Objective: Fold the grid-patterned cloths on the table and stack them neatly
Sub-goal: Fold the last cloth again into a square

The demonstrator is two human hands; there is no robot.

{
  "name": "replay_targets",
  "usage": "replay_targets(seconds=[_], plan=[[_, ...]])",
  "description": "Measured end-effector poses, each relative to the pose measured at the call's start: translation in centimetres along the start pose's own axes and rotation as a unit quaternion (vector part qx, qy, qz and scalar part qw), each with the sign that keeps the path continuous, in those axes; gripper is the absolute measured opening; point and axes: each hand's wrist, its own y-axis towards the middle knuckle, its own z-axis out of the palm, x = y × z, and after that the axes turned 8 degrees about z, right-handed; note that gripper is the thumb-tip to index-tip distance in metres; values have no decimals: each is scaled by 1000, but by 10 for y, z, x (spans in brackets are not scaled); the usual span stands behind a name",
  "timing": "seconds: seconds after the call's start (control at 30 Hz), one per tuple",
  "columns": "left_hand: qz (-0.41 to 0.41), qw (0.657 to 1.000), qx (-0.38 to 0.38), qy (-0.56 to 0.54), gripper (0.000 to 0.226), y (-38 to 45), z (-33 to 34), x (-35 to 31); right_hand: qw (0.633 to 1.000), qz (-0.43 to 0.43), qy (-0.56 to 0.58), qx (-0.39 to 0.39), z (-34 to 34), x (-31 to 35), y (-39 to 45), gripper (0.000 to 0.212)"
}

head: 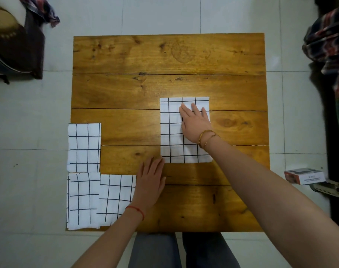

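Your right hand (195,122) presses flat, fingers straight, on the cloth (176,144) at mid-table (164,55), its long side running away from you; your left hand (150,180) rests flat just beside its near corner, holding nothing.

On the table (126,89), one cloth (172,136) lies just right of centre, with the right hand (194,124) flat on its far right part. The left hand (151,182) rests on the table at that cloth's near left corner. Three more cloths sit at the table's near left: one (84,147) along the left edge, one (82,200) in the corner, one (116,196) just right of it.
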Motion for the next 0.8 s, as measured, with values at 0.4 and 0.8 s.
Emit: replay_targets(seconds=[0.4, 0.8], plan=[[-250, 904, -195, -288, 21, 91, -43, 2, 833, 298, 422, -198, 10, -60, -29, 4], [-357, 854, -158, -344, 7, 132, -46, 3, 810, 311, 492, -70, 20, -48, -26, 17]])
